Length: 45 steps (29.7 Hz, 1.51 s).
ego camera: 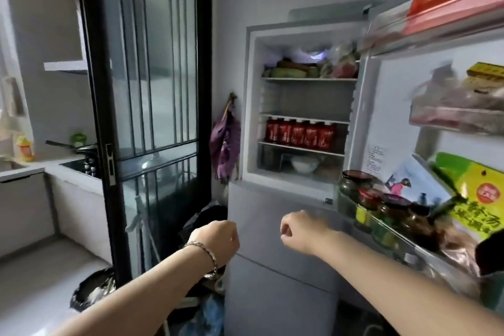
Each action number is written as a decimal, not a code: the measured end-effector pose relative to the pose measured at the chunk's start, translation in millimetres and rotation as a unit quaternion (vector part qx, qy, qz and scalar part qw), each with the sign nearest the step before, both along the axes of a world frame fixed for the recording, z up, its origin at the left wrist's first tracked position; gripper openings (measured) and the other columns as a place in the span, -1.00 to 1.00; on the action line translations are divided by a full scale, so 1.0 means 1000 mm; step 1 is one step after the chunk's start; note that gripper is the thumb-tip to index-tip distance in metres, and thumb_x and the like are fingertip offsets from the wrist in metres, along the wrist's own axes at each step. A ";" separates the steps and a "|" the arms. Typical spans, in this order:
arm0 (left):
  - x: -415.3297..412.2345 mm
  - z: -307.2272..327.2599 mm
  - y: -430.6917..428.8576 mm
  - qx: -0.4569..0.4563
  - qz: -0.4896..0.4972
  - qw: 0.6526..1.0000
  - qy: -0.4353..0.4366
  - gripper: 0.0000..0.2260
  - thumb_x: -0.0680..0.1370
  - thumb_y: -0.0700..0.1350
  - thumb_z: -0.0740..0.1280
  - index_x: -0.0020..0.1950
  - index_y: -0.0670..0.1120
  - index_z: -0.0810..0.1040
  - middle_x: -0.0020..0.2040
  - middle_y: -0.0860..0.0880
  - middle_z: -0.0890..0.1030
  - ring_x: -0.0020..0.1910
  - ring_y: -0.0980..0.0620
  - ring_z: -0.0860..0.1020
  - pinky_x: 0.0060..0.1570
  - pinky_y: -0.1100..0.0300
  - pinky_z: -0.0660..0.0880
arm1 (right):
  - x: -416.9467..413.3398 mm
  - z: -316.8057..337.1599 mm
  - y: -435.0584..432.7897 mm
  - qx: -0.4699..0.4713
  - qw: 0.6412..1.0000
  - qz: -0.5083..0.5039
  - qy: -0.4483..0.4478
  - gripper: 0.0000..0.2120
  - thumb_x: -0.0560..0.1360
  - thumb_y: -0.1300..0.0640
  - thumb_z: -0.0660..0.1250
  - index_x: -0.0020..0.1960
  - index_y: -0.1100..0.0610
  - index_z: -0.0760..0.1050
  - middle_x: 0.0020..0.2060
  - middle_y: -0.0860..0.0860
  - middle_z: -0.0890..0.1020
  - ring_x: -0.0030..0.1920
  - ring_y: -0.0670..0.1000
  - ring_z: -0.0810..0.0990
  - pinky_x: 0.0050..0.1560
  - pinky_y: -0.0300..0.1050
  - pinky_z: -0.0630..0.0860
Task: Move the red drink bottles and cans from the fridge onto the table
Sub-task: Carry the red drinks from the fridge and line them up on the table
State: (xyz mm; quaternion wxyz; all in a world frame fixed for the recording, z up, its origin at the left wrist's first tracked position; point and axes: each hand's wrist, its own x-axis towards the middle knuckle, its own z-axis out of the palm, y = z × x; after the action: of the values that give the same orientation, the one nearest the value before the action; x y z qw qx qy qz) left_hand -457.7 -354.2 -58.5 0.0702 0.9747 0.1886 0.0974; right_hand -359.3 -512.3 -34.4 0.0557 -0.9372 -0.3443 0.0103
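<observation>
Hands first: my left hand (218, 239) is out in front at the fridge's lower door, fingers curled loosely under, holding nothing; there's a bracelet (205, 254) on that wrist. My right hand (298, 229) is just beside it to the right, also loosely curled and empty, knuckles toward the fridge (275, 226). Neither hand touches anything that I can make out.

Step in hand, my read: the reach for the first pick. Upper door (392, 106) is swung open to the right, nothing taken yet, no desk in view, so the task looks barely begun.

Next move calls for lifting both hands up and forward past the lower door into the open compartment, to the third shelf down, then closing on one bottle per hand and drawing straight out under the shelf above; clearance there looks tight.

The red bottles (300, 135) stand upright in a packed row on that shelf, five showing at the front, touching side by side, red labels with white script, dark caps close under the shelf above. Blurry, so whether cans or more bottles sit behind I cannot tell. A white bowl (304, 164) sits one shelf below them. Jars (366, 199) line the door rack on the right, well clear of my reach path.
</observation>
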 end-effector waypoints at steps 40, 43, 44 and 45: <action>0.687 0.066 0.146 -0.205 -0.310 0.915 -0.157 -0.66 0.57 -0.15 0.23 0.34 0.05 0.36 -0.21 0.11 0.57 -0.29 0.13 0.57 -0.22 0.22 0.58 | 0.667 0.014 0.110 0.560 0.709 -0.428 -0.042 -0.22 0.18 0.04 0.58 0.29 0.24 0.34 0.17 0.12 0.55 0.17 0.13 0.55 0.15 -0.05 0.50; 0.695 0.067 0.136 -0.210 -0.362 0.893 -0.167 -0.63 0.56 -0.17 0.25 0.36 0.03 0.35 -0.27 0.14 0.51 -0.37 0.17 0.51 -0.33 0.27 0.53 | 0.655 0.004 0.118 0.557 0.697 -0.444 -0.080 -0.24 -0.03 -0.16 0.50 0.10 0.17 0.53 0.02 0.07 0.61 0.11 0.09 0.58 0.13 0.01 0.55; 0.696 0.067 0.133 -0.209 -0.379 0.886 -0.167 -0.62 0.55 -0.17 0.26 0.36 0.03 0.36 -0.22 0.15 0.52 -0.32 0.17 0.53 -0.28 0.25 0.55 | 0.650 0.001 0.118 0.566 0.692 -0.439 -0.089 -0.27 -0.07 -0.20 0.44 0.03 0.13 0.57 -0.04 0.06 0.63 0.07 0.09 0.60 0.09 0.01 0.57; 0.695 0.066 0.131 -0.208 -0.395 0.879 -0.170 -0.62 0.55 -0.16 0.27 0.36 0.03 0.36 -0.16 0.15 0.54 -0.26 0.17 0.55 -0.21 0.23 0.57 | 0.643 0.000 0.120 0.576 0.685 -0.436 -0.101 -0.29 -0.09 -0.22 0.40 -0.02 0.11 0.58 -0.08 0.05 0.64 0.03 0.08 0.62 0.06 0.01 0.58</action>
State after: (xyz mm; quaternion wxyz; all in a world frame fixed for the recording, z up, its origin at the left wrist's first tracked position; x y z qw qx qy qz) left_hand 237.6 -223.3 7.3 0.3346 0.8998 -0.2105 0.1848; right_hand 283.4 -392.5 -34.8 0.5475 -0.7605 0.1610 -0.3099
